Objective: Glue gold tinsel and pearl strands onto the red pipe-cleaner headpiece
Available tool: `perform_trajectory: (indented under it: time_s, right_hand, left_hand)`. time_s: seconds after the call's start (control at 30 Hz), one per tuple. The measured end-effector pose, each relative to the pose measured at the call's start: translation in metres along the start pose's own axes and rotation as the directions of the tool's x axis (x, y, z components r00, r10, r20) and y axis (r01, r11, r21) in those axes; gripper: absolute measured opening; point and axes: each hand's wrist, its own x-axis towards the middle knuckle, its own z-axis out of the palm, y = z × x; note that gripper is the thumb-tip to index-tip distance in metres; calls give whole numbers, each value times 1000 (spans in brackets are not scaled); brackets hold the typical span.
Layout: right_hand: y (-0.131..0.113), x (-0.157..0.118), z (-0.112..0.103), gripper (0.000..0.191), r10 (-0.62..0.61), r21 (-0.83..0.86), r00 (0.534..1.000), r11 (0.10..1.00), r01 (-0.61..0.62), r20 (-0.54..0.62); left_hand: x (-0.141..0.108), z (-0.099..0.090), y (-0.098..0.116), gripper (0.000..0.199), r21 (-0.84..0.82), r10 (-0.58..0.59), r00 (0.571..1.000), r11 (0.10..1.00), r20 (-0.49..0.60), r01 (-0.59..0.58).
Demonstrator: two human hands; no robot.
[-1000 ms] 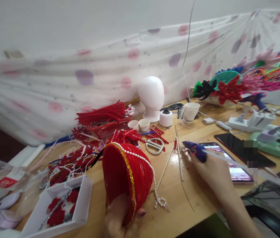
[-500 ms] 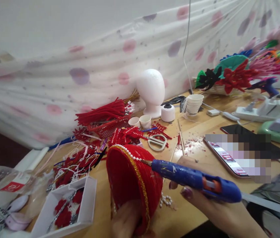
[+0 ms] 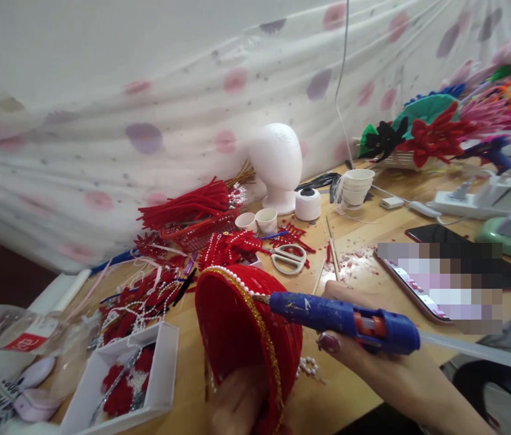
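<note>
My left hand (image 3: 237, 402) reaches into the opening of a red cone-shaped piece (image 3: 278, 302) and supports it from inside; its fingertips are hidden. Gold glitter trim (image 3: 262, 329) runs along the rim, with white pearl beads (image 3: 231, 276) on its upper part. A blue glue gun (image 3: 337, 317) lies in my right hand (image 3: 359, 362), fingers wrapped round its body. The nozzle touches or nearly touches the end of the fixed beads. Behind the cone, a loose loop of pearls (image 3: 308, 366) rests on the table.
Left of the cone is a white box (image 3: 165, 374) with red flowers. Scissors (image 3: 289, 260), paper cups (image 3: 266, 222) and a white foam head (image 3: 278, 160) stand or lie behind. Two phones, power strips (image 3: 464, 205) and colourful flowers are on the right; a plastic bottle (image 3: 11, 326) lies left.
The glue gun has moved slightly left and down along the rim. The red cone has shifted slightly right, still held by my left hand.
</note>
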Motion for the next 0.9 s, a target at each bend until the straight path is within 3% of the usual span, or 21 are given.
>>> perform_trajectory:
  time_s: [0.17, 0.33, 0.53, 0.8, 0.9]
  right_hand:
    - [-1, 0, 0, 30, 63, -11, 998, 998, -63, 27]
    - [-1, -2, -2, 32, 30, -77, 999, 997, -31, -14]
    - [2, -7, -7, 34, -68, -145, 997, 987, 65, -19]
    - [4, -15, -11, 43, -4, -132, 1000, 991, 6, 18]
    - [7, -13, -10, 39, -52, -143, 998, 988, 56, 30]
  left_hand:
    - [-1, 2, 0, 46, 5, 6, 1000, 1000, -5, -6]
    - [-5, 3, -3, 43, -34, -20, 1000, 999, -2, 20]
    - [-8, 2, -6, 58, -31, -24, 1000, 999, 1, 24]
    - [-5, 2, -1, 59, -17, -37, 999, 999, -20, 37]
    - [-2, 2, 2, 59, -48, -38, 999, 998, -30, 37]
